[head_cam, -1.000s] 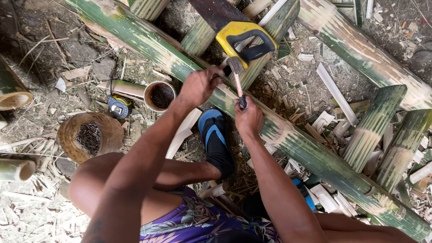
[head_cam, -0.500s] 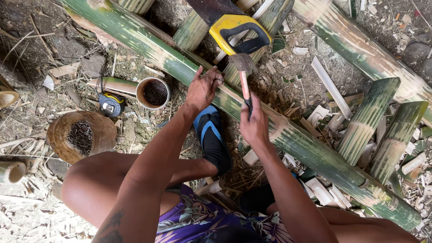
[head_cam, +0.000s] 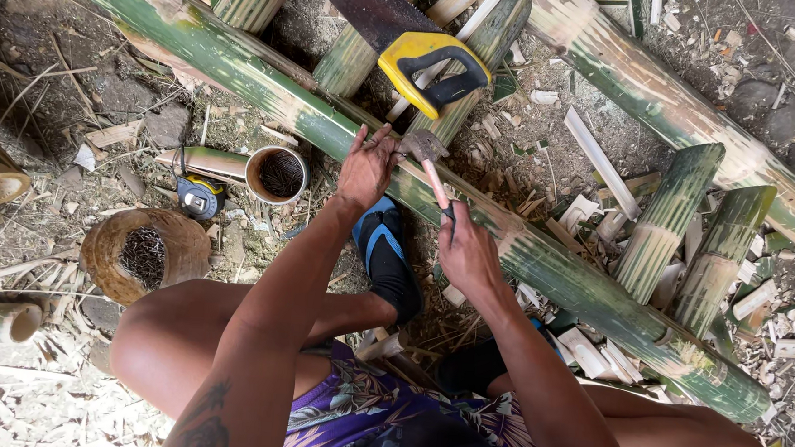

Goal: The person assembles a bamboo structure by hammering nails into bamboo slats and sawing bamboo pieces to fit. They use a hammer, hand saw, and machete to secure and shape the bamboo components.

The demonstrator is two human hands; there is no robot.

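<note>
A long green bamboo pole (head_cam: 242, 75) runs slantwise from upper left to lower right across the ground. My right hand (head_cam: 466, 250) grips the wooden handle of a hammer (head_cam: 426, 158), whose metal head sits down at the pole. My left hand (head_cam: 366, 169) rests on the pole just left of the hammer head, fingers pinched together at the spot; whatever they hold is too small to see. My foot in a blue sandal (head_cam: 386, 259) is planted just below the pole.
A hand saw with a yellow handle (head_cam: 431, 64) lies above the pole on cut bamboo pieces. A bamboo cup of nails (head_cam: 278, 174), a tape measure (head_cam: 198, 197) and a wooden bowl (head_cam: 142, 251) sit at left. Split bamboo sections (head_cam: 670, 220) and chips litter the right.
The hammer head has come down from a raised position to the pole beside my left fingers. My left hand has stayed on the pole.
</note>
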